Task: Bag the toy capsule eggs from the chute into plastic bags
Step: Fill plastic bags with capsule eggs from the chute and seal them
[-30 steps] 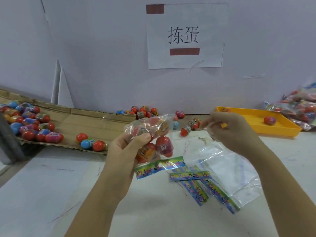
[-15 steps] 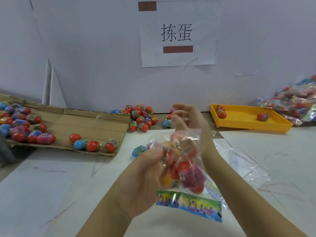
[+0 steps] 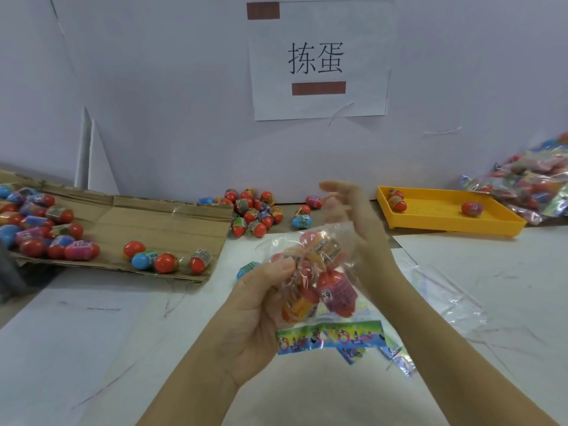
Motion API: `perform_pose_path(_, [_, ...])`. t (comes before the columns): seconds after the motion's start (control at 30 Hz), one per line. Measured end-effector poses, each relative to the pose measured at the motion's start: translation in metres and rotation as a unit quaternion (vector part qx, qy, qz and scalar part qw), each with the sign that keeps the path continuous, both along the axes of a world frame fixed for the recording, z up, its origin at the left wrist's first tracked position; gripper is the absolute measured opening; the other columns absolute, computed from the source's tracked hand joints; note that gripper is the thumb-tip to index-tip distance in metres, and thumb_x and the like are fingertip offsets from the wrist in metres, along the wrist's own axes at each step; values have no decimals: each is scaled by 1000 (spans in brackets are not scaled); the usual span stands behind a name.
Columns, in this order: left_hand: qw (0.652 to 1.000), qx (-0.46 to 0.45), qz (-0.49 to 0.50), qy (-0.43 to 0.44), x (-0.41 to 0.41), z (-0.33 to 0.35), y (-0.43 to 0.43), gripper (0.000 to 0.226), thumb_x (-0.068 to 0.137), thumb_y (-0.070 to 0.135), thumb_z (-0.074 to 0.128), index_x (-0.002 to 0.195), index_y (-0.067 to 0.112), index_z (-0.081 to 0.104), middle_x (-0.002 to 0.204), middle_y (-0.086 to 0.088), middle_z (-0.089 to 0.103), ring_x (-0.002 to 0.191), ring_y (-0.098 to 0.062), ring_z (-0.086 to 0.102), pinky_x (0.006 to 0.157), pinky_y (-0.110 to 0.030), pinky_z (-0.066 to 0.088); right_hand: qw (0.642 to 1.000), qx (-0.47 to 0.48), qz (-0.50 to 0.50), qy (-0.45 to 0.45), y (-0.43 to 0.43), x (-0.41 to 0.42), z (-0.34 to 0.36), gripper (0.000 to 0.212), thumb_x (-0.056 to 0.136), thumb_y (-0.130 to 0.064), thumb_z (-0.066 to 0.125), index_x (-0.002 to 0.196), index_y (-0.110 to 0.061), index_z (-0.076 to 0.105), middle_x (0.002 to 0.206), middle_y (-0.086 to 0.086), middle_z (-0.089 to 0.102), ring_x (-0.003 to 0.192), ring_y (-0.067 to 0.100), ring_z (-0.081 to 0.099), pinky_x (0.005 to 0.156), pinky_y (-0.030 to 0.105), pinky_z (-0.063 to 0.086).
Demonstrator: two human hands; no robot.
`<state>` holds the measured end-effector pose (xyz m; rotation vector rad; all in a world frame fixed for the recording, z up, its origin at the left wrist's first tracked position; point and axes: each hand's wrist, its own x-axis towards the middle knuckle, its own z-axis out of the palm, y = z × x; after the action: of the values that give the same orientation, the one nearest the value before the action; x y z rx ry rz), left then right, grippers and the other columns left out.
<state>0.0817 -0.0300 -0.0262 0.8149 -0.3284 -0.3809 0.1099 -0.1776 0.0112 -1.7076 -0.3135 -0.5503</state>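
Observation:
My left hand point(image 3: 255, 305) grips a clear plastic bag point(image 3: 325, 272) with a colourful printed strip at its lower edge; several red and orange capsule eggs sit inside. My thumb presses the bag's upper left. My right hand point(image 3: 350, 207) is raised just behind the bag's top, blurred, fingers loosely spread and holding nothing; its wrist lies against the bag's right side. A flattened cardboard chute point(image 3: 147, 222) at the left carries several red and blue eggs point(image 3: 40, 229). More loose eggs point(image 3: 252, 213) lie by the wall.
A yellow tray point(image 3: 439, 222) with three eggs stands at the right back. Filled bags point(image 3: 528, 186) pile up at the far right. Empty clear bags point(image 3: 442, 302) lie on the white table under my right forearm. One blue egg point(image 3: 247, 269) rests beside my left thumb.
My left hand has brought the bag right and nearer the centre. My right hand came in from the right to behind the bag's top and has opened its fingers.

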Motion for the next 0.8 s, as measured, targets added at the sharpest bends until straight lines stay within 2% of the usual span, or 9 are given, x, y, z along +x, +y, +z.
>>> perform_pose_path(0.07, [999, 13, 39, 1, -2, 3, 3, 30, 67, 11, 79, 97, 12, 78, 100, -17, 74, 84, -27, 74, 68, -36, 60, 996, 85, 0, 3, -10, 5, 10, 15, 100, -24, 45, 102, -29, 59, 92, -1, 61, 73, 11, 60, 67, 28, 52])
perform_pose_path(0.13, [995, 28, 92, 13, 1, 2, 6, 21, 64, 12, 76, 85, 13, 80, 88, -12, 76, 73, -21, 75, 59, -30, 59, 982, 130, 104, 85, -24, 4, 24, 36, 88, -52, 51, 104, -22, 64, 90, 1, 64, 70, 11, 61, 64, 30, 50])
perform_pose_path(0.23, [989, 50, 137, 16, -1, 10, 6, 13, 64, 15, 73, 74, 12, 80, 81, -11, 76, 66, -18, 73, 52, -26, 57, 963, -58, 201, 167, -37, 1, 25, 69, 60, -78, 63, 103, -24, 69, 92, 2, 70, 73, 16, 65, 62, 30, 54])
perform_pose_path(0.33, [986, 59, 153, 18, -3, 13, 6, 13, 68, 12, 67, 73, 11, 80, 80, -12, 76, 67, -19, 74, 52, -26, 57, 958, -160, 173, 161, -30, 0, 20, 50, 63, -65, 73, 92, -24, 72, 88, -2, 73, 77, 12, 65, 69, 29, 52])
perform_pose_path(0.43, [981, 72, 180, 18, -1, 13, 7, 14, 66, 12, 67, 71, 14, 80, 81, -9, 76, 69, -16, 74, 54, -24, 57, 962, -156, 149, 167, -30, 2, 17, 44, 56, -59, 72, 87, -29, 76, 95, -13, 72, 94, 5, 65, 90, 31, 47])
perform_pose_path(0.57, [982, 64, 178, 28, -1, 14, 8, 21, 61, 16, 73, 81, 14, 81, 91, -10, 76, 80, -20, 74, 64, -31, 62, 970, -159, 107, 150, -35, 6, 18, 41, 46, -61, 74, 78, -37, 77, 111, -24, 61, 107, -4, 54, 94, 30, 42])
perform_pose_path(0.63, [983, 27, 176, 40, 0, 15, 8, 36, 60, 21, 76, 95, 11, 78, 106, -11, 74, 97, -25, 72, 77, -36, 61, 974, -81, 166, 130, -36, 5, 18, 44, 52, -49, 78, 86, -21, 76, 100, -10, 72, 92, 3, 66, 81, 25, 52])
perform_pose_path(0.7, [975, -20, 208, 75, 3, 17, 11, 38, 57, 20, 77, 94, 9, 77, 112, -6, 73, 101, -24, 71, 74, -29, 61, 972, 0, 194, 132, -38, 3, 21, 45, 56, -37, 79, 90, -9, 69, 85, 1, 75, 73, 13, 70, 61, 24, 55])
perform_pose_path(0.8, [956, -54, 257, 135, 11, 13, 14, 19, 68, 13, 72, 85, 7, 74, 93, -3, 76, 86, -21, 75, 64, -29, 61, 974, 69, 170, 131, -45, 0, 29, 45, 56, -34, 79, 89, -6, 66, 77, 6, 73, 60, 20, 68, 51, 31, 56])
